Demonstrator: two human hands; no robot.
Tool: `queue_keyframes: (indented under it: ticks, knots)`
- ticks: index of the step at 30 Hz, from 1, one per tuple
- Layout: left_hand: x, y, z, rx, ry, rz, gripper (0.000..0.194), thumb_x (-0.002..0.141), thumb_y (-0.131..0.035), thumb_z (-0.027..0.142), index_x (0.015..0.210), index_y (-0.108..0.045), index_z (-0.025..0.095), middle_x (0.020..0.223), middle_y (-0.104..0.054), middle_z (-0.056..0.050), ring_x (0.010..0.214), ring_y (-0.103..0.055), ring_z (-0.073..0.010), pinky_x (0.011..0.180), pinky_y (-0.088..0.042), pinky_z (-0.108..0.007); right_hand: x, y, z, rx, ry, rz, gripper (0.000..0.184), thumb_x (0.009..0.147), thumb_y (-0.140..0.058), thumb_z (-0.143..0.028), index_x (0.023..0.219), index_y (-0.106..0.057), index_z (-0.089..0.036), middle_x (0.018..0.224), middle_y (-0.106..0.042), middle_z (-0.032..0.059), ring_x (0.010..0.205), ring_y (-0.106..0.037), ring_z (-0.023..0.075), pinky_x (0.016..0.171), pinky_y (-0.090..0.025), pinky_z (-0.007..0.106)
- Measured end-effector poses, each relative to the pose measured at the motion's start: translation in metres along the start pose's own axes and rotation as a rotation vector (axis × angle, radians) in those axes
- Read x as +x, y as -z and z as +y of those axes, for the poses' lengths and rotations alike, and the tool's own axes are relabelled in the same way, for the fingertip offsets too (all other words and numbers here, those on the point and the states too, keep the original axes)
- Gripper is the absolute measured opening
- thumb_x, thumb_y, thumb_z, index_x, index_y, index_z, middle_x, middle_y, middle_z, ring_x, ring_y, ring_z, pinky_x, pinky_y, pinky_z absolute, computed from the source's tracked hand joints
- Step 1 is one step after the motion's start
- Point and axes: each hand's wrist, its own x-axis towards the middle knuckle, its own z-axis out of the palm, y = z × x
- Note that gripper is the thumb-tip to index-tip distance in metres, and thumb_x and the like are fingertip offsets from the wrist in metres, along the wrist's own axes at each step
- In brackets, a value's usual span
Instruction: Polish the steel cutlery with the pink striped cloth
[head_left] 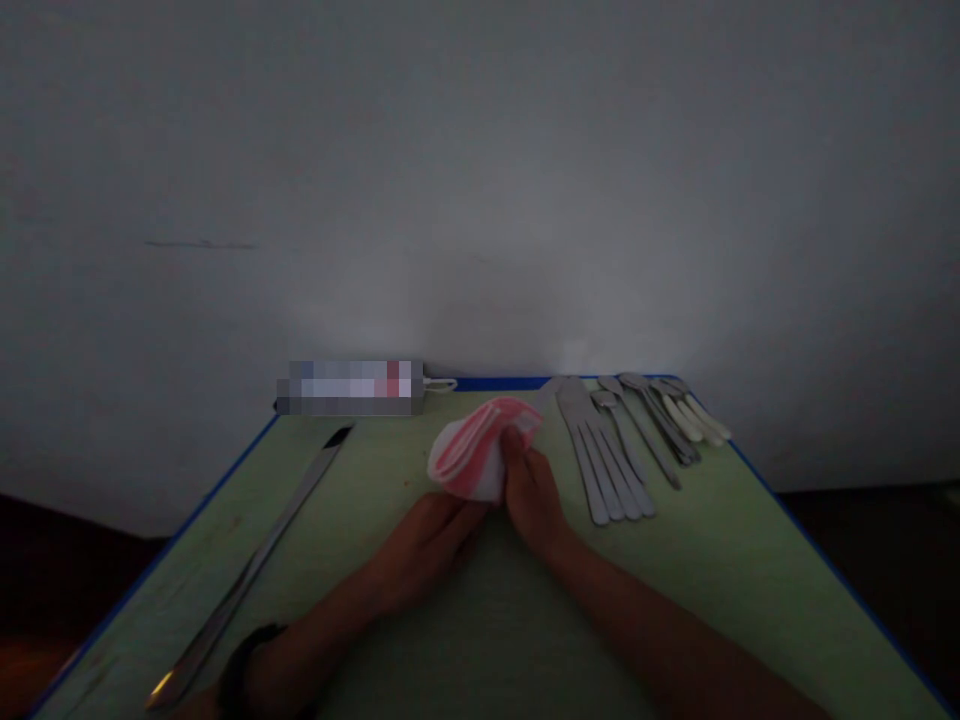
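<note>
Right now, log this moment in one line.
right hand: gripping striped cloth | left hand: at cloth's lower edge | cutlery: on table, right

Head-worn view, forward and down at hands

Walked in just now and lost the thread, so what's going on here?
A person is handling a folded pink-and-white cloth above the middle of a green table. The right hand has it in its grip, thumb on top; the left hand is at its lower edge. Whether anything is inside is hidden. Cutlery lies to the right, a long metal utensil to the left.
</note>
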Motion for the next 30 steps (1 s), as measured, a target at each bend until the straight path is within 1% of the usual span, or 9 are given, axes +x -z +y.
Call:
queue_keyframes:
  ticks: [3,6,8,11,14,18,21,24,30]
  knots:
    - [0.0,-0.004,0.002,0.108,-0.018,-0.025,0.03,0.092,-0.033,0.038,0.082,-0.054,0.019,0.062,-0.054,0.002,0.056,-0.052,-0.0142,0.056,-0.04,-0.024,0.017,0.009,0.009,0.163,-0.046,0.092,0.048,0.081,-0.043,-0.059,0.057,-0.05,-0.018,0.05,-0.046,-0.0026,0.047,-0.038,0.0098,0.044,-0.029,0.023]
    - [-0.003,-0.009,0.005,0.206,-0.047,0.151,0.027,0.093,-0.034,0.033,0.11,-0.048,0.018,0.084,-0.063,-0.003,0.075,-0.06,-0.0181,0.07,-0.044,-0.028,0.032,0.014,0.016,0.547,-0.108,0.159,0.033,0.082,-0.051,-0.048,0.073,-0.06,-0.018,0.061,-0.059,-0.0011,0.056,-0.052,0.0118,0.052,-0.04,0.023]
    - [-0.005,-0.011,0.007,0.244,-0.031,0.202,0.033,0.093,-0.032,0.031,0.122,-0.04,0.018,0.093,-0.064,-0.006,0.081,-0.062,-0.0198,0.073,-0.045,-0.03,0.037,0.015,0.019,0.779,-0.139,0.145,0.023,0.082,-0.053,-0.04,0.083,-0.063,-0.019,0.073,-0.066,-0.0001,0.066,-0.059,0.0128,0.062,-0.046,0.024]
    - [-0.006,-0.011,0.01,0.274,0.008,0.14,0.036,0.093,-0.031,0.03,0.127,-0.039,0.021,0.101,-0.064,-0.008,0.087,-0.063,-0.0226,0.078,-0.045,-0.034,0.039,0.014,0.018,0.946,-0.167,0.123,0.017,0.084,-0.052,-0.033,0.083,-0.064,-0.02,0.078,-0.069,-0.0017,0.072,-0.062,0.0116,0.072,-0.049,0.024]
    - [-0.004,-0.009,0.008,0.227,0.03,0.106,0.036,0.094,-0.031,0.032,0.127,-0.04,0.022,0.103,-0.064,-0.008,0.089,-0.063,-0.0235,0.079,-0.044,-0.035,0.037,0.014,0.012,1.069,-0.162,0.052,0.021,0.087,-0.046,-0.033,0.086,-0.063,-0.021,0.081,-0.07,-0.002,0.08,-0.063,0.0116,0.083,-0.049,0.026]
    - [-0.001,-0.009,-0.001,0.084,0.022,0.201,0.035,0.094,-0.032,0.037,0.123,-0.041,0.02,0.091,-0.063,-0.004,0.081,-0.06,-0.0199,0.072,-0.044,-0.03,0.034,0.02,0.005,1.159,-0.192,-0.079,0.029,0.088,-0.04,-0.035,0.1,-0.061,-0.019,0.094,-0.07,0.0031,0.096,-0.062,0.0151,0.092,-0.046,0.032]
    - [0.0,-0.012,-0.008,-0.046,0.028,0.239,0.035,0.094,-0.033,0.038,0.124,-0.037,0.021,0.073,-0.055,0.003,0.06,-0.05,-0.0137,0.057,-0.04,-0.024,0.033,0.023,0.006,1.169,-0.242,-0.098,0.03,0.087,-0.039,-0.032,0.105,-0.06,-0.018,0.095,-0.07,0.0039,0.094,-0.063,0.0154,0.089,-0.047,0.031]
    - [0.001,-0.014,-0.01,-0.127,0.016,0.263,0.034,0.095,-0.032,0.039,0.124,-0.035,0.022,0.067,-0.044,0.006,0.054,-0.042,-0.0113,0.053,-0.035,-0.022,0.033,0.025,0.008,1.164,-0.277,-0.07,0.03,0.086,-0.039,-0.029,0.106,-0.059,-0.019,0.094,-0.07,0.0031,0.09,-0.063,0.0156,0.083,-0.05,0.031]
    - [-0.001,-0.014,-0.003,0.046,-0.051,0.283,0.033,0.095,-0.032,0.032,0.127,-0.036,0.025,0.076,-0.049,0.003,0.063,-0.047,-0.013,0.061,-0.038,-0.024,0.033,0.024,0.007,1.171,-0.296,-0.092,0.029,0.085,-0.04,-0.026,0.105,-0.058,-0.019,0.093,-0.07,0.003,0.088,-0.063,0.0147,0.082,-0.05,0.029]
